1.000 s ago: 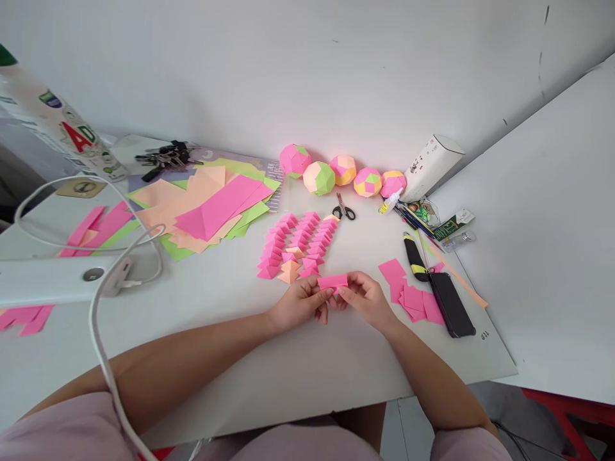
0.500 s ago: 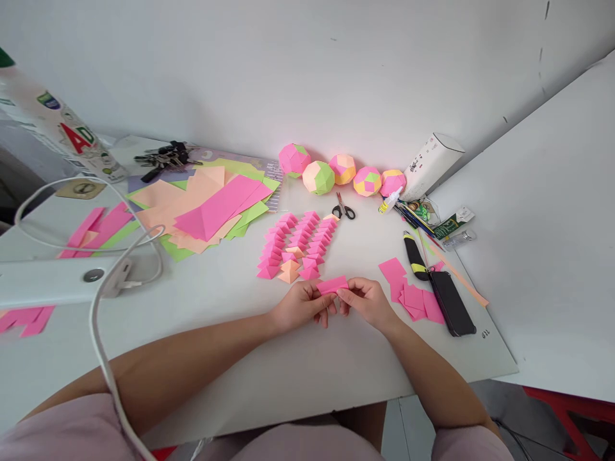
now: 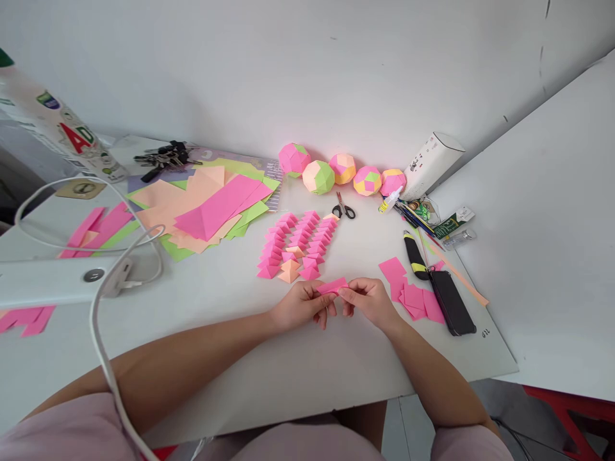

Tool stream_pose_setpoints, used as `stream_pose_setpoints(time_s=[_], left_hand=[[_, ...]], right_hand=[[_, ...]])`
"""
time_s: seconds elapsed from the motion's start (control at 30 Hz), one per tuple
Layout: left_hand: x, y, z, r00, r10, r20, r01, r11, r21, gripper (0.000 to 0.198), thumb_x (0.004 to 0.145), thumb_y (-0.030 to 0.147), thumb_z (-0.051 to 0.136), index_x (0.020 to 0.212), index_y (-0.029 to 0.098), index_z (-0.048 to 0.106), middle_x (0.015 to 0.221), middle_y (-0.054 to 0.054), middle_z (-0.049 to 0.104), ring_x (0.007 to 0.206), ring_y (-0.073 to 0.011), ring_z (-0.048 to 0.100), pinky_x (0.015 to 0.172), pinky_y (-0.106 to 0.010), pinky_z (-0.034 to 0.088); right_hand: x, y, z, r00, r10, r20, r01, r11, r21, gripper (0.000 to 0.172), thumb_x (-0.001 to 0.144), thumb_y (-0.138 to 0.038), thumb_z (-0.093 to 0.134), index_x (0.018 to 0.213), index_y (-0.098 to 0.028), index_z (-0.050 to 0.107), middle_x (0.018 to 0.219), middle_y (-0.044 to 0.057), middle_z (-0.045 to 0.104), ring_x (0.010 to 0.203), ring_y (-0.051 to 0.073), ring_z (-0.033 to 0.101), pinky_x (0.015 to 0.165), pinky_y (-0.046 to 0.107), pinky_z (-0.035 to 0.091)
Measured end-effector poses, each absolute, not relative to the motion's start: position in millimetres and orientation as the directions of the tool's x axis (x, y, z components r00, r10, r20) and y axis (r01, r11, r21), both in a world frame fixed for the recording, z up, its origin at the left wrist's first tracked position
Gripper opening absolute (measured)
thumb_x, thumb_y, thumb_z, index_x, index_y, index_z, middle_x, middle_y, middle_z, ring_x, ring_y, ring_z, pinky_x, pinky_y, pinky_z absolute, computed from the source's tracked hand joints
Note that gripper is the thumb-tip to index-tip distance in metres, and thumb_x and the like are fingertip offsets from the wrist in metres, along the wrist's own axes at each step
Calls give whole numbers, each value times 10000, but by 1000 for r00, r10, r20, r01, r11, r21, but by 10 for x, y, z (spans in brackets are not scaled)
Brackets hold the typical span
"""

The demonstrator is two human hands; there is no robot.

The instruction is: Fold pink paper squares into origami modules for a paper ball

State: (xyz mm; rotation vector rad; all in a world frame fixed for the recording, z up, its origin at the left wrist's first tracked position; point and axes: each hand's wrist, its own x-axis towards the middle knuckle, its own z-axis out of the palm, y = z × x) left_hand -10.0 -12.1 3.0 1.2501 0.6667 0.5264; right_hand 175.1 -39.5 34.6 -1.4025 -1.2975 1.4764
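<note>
Both hands pinch a small folded pink paper strip [image 3: 332, 285] just above the white table [image 3: 288, 371]. My left hand [image 3: 300, 305] grips its left end with curled fingers. My right hand [image 3: 368, 301] pinches the right end between thumb and fingertips. Just beyond the hands lie rows of small folded pink and orange paper units [image 3: 298, 243]. To the right of my right hand lies a loose heap of pink paper squares [image 3: 408, 291].
Several coloured paper balls [image 3: 343, 169] line the wall, with small scissors [image 3: 343, 209] in front. Large paper sheets [image 3: 206, 202] and keys [image 3: 163, 155] lie at the left, a white cable [image 3: 103, 301] nearer. A phone [image 3: 451, 302], cutter [image 3: 414, 256], pens and a white box [image 3: 432, 163] are at the right.
The pink strip has been pressed narrower between the fingers and sits a little lower. The hands have barely shifted.
</note>
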Motion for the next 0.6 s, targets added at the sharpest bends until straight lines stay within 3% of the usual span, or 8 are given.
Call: stream_pose_setpoints(time_s=[0.43,0.6], left_hand=[[-119,-136,110,698,674,-241,104,237,966,427,851,436,515,543,155,605,405,2,572,386,-98,539,462,-206,439],[-128,-137,116,721,658,-218,75,239,968,384,858,395,507,578,144,585,475,11,577,406,-91,552,469,-204,446]], right_hand=[[1730,-400,362,-172,949,-264,134,-243,-961,335,756,-434,659,617,-133,609,512,-5,585,451,109,568,453,231,472],[1724,-392,376,-254,930,-266,155,-232,-960,246,777,-366,645,708,-131,623,571,6,606,535,119,589,526,246,499]])
